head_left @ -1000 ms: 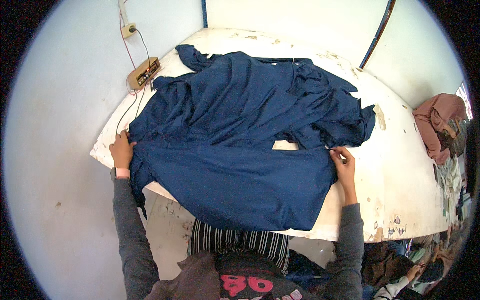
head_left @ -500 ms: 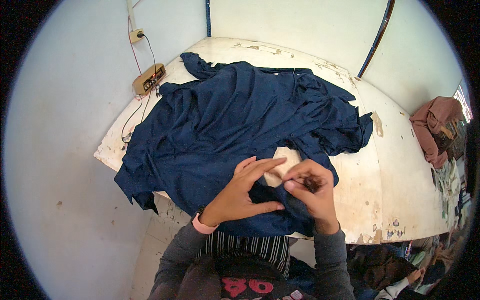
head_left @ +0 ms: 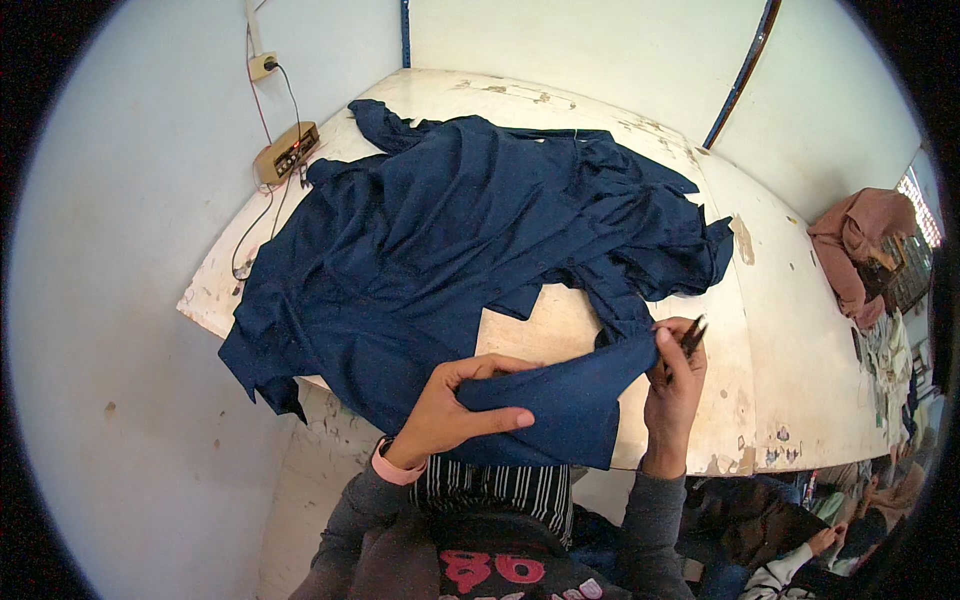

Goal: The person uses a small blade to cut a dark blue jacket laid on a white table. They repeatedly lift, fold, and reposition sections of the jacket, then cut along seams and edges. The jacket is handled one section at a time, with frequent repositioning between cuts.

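Head cam, navy garment [head_left: 450, 230], axis L-R

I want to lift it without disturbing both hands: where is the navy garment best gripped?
Probably by its hanging left corner, pinched from the near left: the navy garment droops there off the table, clear of left hand and right hand.

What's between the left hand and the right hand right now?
In the head view, a navy flap spans from the left hand to the right hand. Bare tabletop shows just beyond its upper edge.
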The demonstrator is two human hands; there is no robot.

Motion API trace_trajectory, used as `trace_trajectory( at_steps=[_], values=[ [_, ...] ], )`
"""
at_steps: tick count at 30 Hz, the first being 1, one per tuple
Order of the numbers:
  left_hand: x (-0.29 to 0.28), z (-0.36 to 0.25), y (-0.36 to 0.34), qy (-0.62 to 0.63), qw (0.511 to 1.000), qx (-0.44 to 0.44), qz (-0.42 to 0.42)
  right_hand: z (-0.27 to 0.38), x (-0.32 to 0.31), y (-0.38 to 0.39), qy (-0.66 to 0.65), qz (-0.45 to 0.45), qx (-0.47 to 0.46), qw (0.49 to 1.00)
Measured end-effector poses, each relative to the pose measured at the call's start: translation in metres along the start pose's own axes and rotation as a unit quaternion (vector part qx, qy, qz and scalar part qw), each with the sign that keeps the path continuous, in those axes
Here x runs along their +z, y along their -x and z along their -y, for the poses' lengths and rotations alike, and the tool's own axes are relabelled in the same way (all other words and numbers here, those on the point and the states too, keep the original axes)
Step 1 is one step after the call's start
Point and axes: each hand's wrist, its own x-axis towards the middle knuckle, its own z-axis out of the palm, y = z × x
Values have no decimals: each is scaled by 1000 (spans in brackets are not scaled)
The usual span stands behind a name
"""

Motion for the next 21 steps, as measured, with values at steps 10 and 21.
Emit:
trace_trajectory(
  at_steps=[10, 21],
  values=[
    [3, -9, 13, -29, 992, -103, -73, 10, 63, 27, 308, 284, -153, 895],
    [-11, -14, 19, -134, 985, -106, -9, -25, 56, 18, 172, 362, 39, 915]
  ],
)
